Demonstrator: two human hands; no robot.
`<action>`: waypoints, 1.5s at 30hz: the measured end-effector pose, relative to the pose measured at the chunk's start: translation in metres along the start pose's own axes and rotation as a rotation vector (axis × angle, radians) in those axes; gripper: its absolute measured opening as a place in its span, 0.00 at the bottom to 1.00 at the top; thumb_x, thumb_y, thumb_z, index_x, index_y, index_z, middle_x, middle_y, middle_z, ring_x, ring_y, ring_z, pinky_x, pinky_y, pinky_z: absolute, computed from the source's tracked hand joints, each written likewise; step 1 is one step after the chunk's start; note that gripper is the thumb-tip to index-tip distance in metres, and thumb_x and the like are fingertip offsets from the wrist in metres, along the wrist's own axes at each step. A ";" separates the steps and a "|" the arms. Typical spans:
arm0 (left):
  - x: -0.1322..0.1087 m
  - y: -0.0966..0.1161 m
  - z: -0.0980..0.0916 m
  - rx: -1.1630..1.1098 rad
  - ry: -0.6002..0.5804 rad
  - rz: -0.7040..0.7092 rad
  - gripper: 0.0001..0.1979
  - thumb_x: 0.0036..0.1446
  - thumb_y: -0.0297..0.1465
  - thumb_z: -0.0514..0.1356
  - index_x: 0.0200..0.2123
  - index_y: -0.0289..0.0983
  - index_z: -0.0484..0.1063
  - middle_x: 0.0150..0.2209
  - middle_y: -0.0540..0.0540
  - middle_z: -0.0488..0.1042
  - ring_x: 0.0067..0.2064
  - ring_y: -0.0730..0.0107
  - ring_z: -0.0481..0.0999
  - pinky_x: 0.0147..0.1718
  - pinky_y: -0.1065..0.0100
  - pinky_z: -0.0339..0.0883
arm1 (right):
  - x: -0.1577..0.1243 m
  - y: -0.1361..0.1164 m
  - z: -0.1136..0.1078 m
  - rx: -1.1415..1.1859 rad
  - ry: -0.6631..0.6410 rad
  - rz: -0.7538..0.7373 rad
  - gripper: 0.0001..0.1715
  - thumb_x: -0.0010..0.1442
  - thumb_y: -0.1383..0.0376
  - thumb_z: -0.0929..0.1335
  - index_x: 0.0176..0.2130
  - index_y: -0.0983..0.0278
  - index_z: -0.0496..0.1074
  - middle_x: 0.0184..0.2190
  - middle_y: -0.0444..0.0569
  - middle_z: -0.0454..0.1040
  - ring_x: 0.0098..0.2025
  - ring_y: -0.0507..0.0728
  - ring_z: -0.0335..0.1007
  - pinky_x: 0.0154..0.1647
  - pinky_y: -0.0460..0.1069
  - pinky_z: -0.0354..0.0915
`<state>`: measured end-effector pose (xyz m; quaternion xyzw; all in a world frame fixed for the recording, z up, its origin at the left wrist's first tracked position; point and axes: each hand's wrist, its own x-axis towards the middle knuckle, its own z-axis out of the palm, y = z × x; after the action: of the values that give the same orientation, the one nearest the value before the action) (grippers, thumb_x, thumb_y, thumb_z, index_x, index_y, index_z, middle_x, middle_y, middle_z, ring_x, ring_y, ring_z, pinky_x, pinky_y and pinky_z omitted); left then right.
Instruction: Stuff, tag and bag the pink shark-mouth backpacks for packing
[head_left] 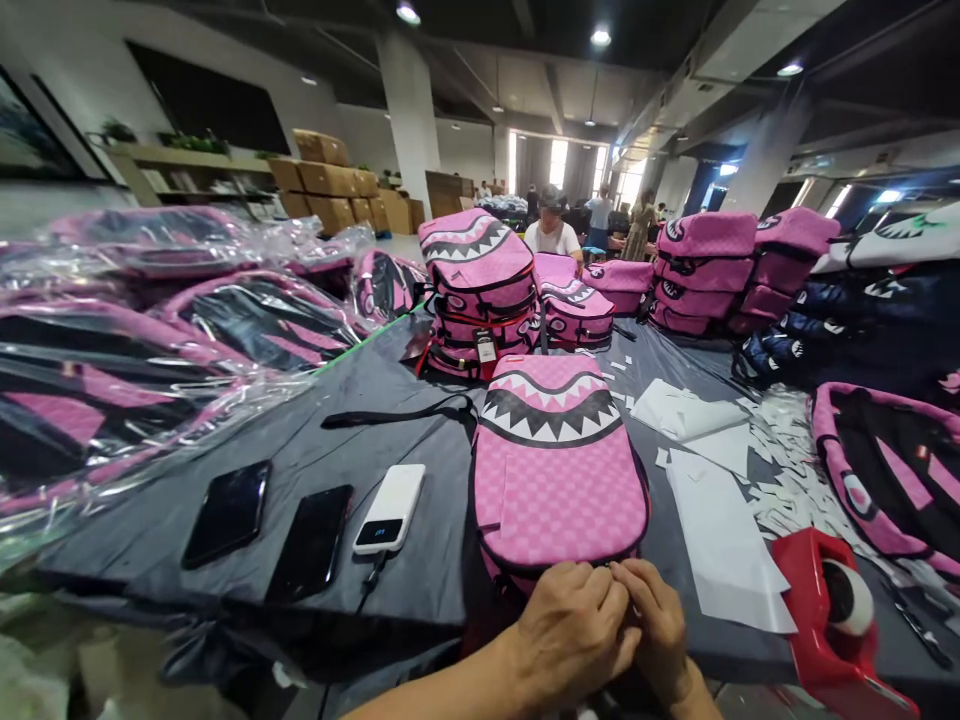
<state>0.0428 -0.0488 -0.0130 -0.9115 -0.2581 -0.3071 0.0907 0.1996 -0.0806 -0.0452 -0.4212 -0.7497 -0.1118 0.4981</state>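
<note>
A pink checkered backpack (566,490) with a black-and-white shark-mouth print lies front up on the dark cloth, its bottom edge towards me. At that near edge my left hand (574,630) is closed, its fingers curled against the backpack. Close against it, my right hand (656,620) is closed too, thumb and fingers pinched at the same edge. The exact part between the fingertips is hidden. A black strap (397,412) stretches left from the backpack's side. Behind it stand stacked pink backpacks (476,265), one with a hanging tag (486,347).
Left on the table (420,600) lie two dark phones (227,512) (311,540) and a white power bank (391,508) with a cable. Plastic-wrapped backpacks (262,320) lie beyond. At right are paper sheets (720,530), scraps (795,480) and a red tape dispenser (817,610). A person (553,235) sits opposite.
</note>
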 end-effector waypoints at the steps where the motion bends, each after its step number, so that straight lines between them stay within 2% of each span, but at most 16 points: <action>1: 0.000 -0.008 0.000 0.027 -0.039 -0.024 0.13 0.59 0.41 0.63 0.35 0.38 0.67 0.29 0.48 0.72 0.31 0.64 0.73 0.29 0.63 0.61 | -0.006 -0.003 0.002 0.038 0.048 0.097 0.11 0.67 0.70 0.64 0.45 0.61 0.75 0.33 0.48 0.79 0.34 0.53 0.78 0.34 0.44 0.74; 4: -0.005 -0.033 0.006 0.146 -0.195 0.012 0.14 0.61 0.41 0.63 0.33 0.39 0.65 0.29 0.48 0.71 0.31 0.63 0.71 0.29 0.63 0.59 | -0.022 0.002 -0.003 0.115 0.143 0.412 0.08 0.66 0.62 0.68 0.38 0.61 0.77 0.29 0.46 0.78 0.29 0.52 0.76 0.31 0.44 0.73; 8: -0.019 -0.033 0.010 0.194 -0.345 0.191 0.06 0.61 0.28 0.61 0.35 0.38 0.65 0.29 0.48 0.70 0.30 0.63 0.69 0.27 0.63 0.55 | -0.008 0.055 -0.015 0.091 0.243 0.693 0.20 0.60 0.49 0.71 0.34 0.63 0.79 0.24 0.45 0.76 0.24 0.53 0.72 0.27 0.46 0.71; 10: -0.023 -0.024 0.005 0.172 -0.368 0.255 0.06 0.59 0.27 0.61 0.36 0.37 0.65 0.29 0.48 0.70 0.29 0.63 0.68 0.26 0.63 0.55 | 0.022 0.091 -0.009 0.115 0.265 0.707 0.25 0.57 0.45 0.70 0.34 0.64 0.78 0.23 0.46 0.76 0.24 0.54 0.71 0.28 0.48 0.71; 12: -0.020 -0.019 -0.003 0.116 -0.363 0.293 0.05 0.59 0.28 0.61 0.35 0.37 0.65 0.29 0.48 0.70 0.29 0.64 0.68 0.26 0.63 0.56 | 0.058 0.122 0.007 0.142 0.186 0.679 0.30 0.59 0.42 0.66 0.32 0.66 0.77 0.26 0.51 0.77 0.26 0.56 0.72 0.29 0.50 0.71; 16: -0.001 -0.032 -0.009 0.072 -0.176 0.234 0.09 0.65 0.28 0.56 0.30 0.38 0.65 0.25 0.49 0.68 0.28 0.66 0.68 0.28 0.64 0.58 | 0.093 0.157 0.035 0.124 0.045 0.691 0.24 0.63 0.48 0.65 0.34 0.64 0.76 0.30 0.52 0.78 0.32 0.58 0.74 0.37 0.52 0.72; 18: 0.001 -0.039 -0.006 0.035 -0.052 0.178 0.10 0.67 0.27 0.53 0.30 0.38 0.66 0.26 0.49 0.69 0.30 0.67 0.69 0.30 0.65 0.61 | 0.077 0.151 0.033 0.089 0.029 0.710 0.19 0.65 0.53 0.64 0.41 0.64 0.75 0.38 0.54 0.78 0.40 0.59 0.74 0.46 0.55 0.71; 21: -0.014 -0.033 0.004 -0.076 0.010 0.131 0.06 0.67 0.26 0.53 0.36 0.36 0.68 0.32 0.47 0.73 0.34 0.68 0.73 0.36 0.67 0.67 | 0.017 0.111 0.018 0.032 0.024 0.699 0.15 0.66 0.61 0.62 0.46 0.64 0.72 0.43 0.56 0.75 0.46 0.60 0.72 0.52 0.57 0.69; 24: -0.027 -0.017 0.022 -0.082 -0.146 0.038 0.08 0.66 0.24 0.51 0.45 0.34 0.69 0.38 0.44 0.76 0.37 0.66 0.77 0.37 0.66 0.71 | -0.046 0.062 0.014 0.015 -0.067 0.603 0.14 0.64 0.68 0.61 0.48 0.63 0.69 0.42 0.53 0.73 0.44 0.57 0.73 0.48 0.53 0.71; 26: -0.021 -0.007 0.033 -0.074 -0.336 -0.077 0.09 0.67 0.24 0.51 0.46 0.34 0.69 0.39 0.44 0.77 0.37 0.65 0.79 0.34 0.66 0.72 | -0.069 0.043 0.023 0.004 -0.092 0.601 0.25 0.58 0.69 0.64 0.56 0.64 0.64 0.48 0.56 0.71 0.49 0.59 0.72 0.49 0.54 0.72; 28: -0.003 0.000 0.040 -0.094 -0.512 -0.194 0.09 0.68 0.26 0.49 0.43 0.35 0.70 0.38 0.44 0.77 0.36 0.64 0.80 0.32 0.67 0.71 | -0.072 0.040 0.036 -0.024 -0.090 0.622 0.29 0.55 0.70 0.65 0.56 0.65 0.62 0.49 0.57 0.69 0.50 0.61 0.71 0.49 0.56 0.72; 30: 0.019 0.002 0.039 -0.112 -0.635 -0.270 0.11 0.69 0.25 0.48 0.42 0.34 0.70 0.37 0.43 0.78 0.37 0.62 0.82 0.32 0.66 0.71 | -0.066 0.045 0.047 -0.049 -0.076 0.650 0.20 0.57 0.70 0.63 0.50 0.64 0.65 0.43 0.55 0.71 0.44 0.60 0.72 0.44 0.56 0.73; 34: 0.042 0.004 0.029 -0.134 -0.734 -0.279 0.13 0.68 0.22 0.46 0.42 0.34 0.71 0.36 0.42 0.80 0.39 0.58 0.83 0.34 0.64 0.71 | -0.068 0.046 0.055 -0.007 0.000 0.647 0.12 0.63 0.68 0.60 0.46 0.62 0.65 0.37 0.51 0.71 0.39 0.59 0.72 0.40 0.54 0.73; 38: 0.039 0.012 0.033 -0.148 -0.662 -0.318 0.12 0.68 0.24 0.48 0.40 0.36 0.72 0.35 0.45 0.81 0.38 0.61 0.83 0.33 0.67 0.70 | -0.089 0.034 0.058 -0.019 0.129 0.549 0.20 0.64 0.61 0.62 0.55 0.63 0.62 0.45 0.56 0.74 0.47 0.61 0.74 0.44 0.53 0.73; 42: 0.035 0.017 0.047 -0.144 -0.556 -0.276 0.09 0.66 0.26 0.53 0.45 0.36 0.71 0.35 0.45 0.82 0.33 0.61 0.84 0.25 0.70 0.67 | -0.077 0.038 0.051 0.024 0.220 0.709 0.09 0.64 0.61 0.60 0.39 0.60 0.67 0.28 0.46 0.73 0.29 0.56 0.71 0.30 0.48 0.69; 45: 0.038 0.011 0.050 -0.242 -0.434 -0.211 0.08 0.65 0.25 0.53 0.42 0.38 0.71 0.33 0.47 0.82 0.31 0.65 0.83 0.24 0.72 0.65 | -0.051 0.042 0.035 0.141 0.243 0.780 0.13 0.62 0.56 0.65 0.29 0.60 0.66 0.23 0.43 0.69 0.25 0.54 0.66 0.26 0.46 0.64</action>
<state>0.1003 -0.0263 -0.0302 -0.9282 -0.3266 -0.1407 -0.1091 0.2158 -0.0607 -0.1153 -0.6224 -0.4754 0.0879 0.6155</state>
